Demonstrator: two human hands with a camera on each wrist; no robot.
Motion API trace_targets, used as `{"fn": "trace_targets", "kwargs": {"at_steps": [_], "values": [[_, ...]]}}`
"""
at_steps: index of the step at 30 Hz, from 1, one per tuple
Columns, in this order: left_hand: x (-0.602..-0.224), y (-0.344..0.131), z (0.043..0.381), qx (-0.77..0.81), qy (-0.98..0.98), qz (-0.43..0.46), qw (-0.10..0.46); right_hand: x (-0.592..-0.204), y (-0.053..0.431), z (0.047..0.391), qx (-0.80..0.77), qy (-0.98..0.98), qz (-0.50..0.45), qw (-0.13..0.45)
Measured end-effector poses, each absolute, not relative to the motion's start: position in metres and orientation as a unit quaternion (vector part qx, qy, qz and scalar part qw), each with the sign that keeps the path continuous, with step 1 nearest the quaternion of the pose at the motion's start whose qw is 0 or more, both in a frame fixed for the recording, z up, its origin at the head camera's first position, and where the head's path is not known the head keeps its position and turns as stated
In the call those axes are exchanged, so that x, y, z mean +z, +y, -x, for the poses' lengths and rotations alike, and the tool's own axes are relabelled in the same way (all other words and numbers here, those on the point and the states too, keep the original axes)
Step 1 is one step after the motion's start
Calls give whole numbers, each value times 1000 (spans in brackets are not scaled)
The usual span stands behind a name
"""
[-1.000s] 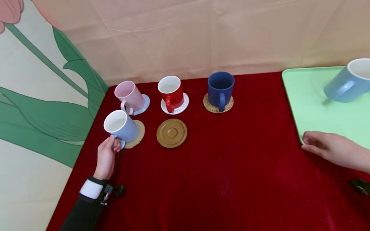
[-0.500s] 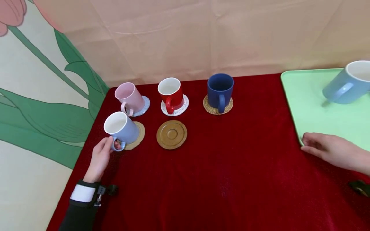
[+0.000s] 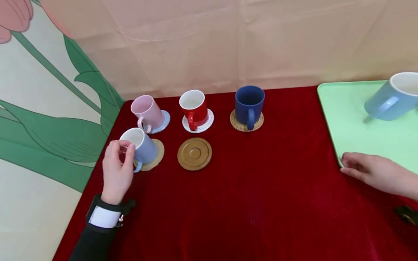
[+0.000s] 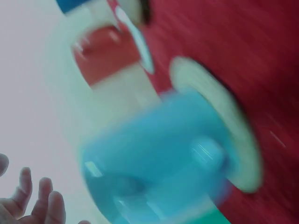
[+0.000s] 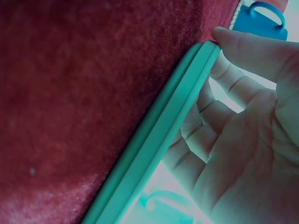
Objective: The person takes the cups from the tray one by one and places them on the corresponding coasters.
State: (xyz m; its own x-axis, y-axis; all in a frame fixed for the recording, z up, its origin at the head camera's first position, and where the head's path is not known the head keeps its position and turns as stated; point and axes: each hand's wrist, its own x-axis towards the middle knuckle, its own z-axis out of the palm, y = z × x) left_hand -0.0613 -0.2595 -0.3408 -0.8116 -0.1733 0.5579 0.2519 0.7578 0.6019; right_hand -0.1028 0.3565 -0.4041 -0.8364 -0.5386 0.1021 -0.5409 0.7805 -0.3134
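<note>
A light blue mug [image 3: 146,149] with a white inside stands on a round beige coaster [image 3: 159,155] at the table's left. My left hand [image 3: 117,170] hovers in front of its rim, fingers loosely bent and holding nothing. In the left wrist view, the fingertips [image 4: 56,207] appear apart from the blurred mug [image 4: 159,154]. At the right, my right hand [image 3: 375,174] holds the near-left corner of a green tray [image 3: 356,134]. The right wrist view shows the thumb on the tray's rim [image 5: 161,126] and the bent fingers behind it.
Behind stand a pink mug [image 3: 148,110] partly on a pale blue coaster, a red mug [image 3: 197,112] on a white coaster, and a dark blue mug [image 3: 249,103] on a woven coaster. A bare brown coaster [image 3: 194,154] lies in front. Another light blue mug [image 3: 393,98] is on the tray.
My left hand has let go of the light blue mug's handle and risen toward its rim. The mug stays on its coaster. My right hand keeps its place at the tray's corner.
</note>
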Motion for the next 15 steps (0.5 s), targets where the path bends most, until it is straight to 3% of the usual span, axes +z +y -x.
{"fn": "trace_targets", "kwargs": {"at_steps": [3,9,15], "values": [[-336,-236,67,-371,-884,93,268,-403,356,102,147,-948,-281,2],[-330,-187,82,-401,-880,222,125,-402,358,101,119,-959,-257,-13],[-328,-147,97,-382,-878,286,25,-397,357,105,143,-960,-241,-31]]}}
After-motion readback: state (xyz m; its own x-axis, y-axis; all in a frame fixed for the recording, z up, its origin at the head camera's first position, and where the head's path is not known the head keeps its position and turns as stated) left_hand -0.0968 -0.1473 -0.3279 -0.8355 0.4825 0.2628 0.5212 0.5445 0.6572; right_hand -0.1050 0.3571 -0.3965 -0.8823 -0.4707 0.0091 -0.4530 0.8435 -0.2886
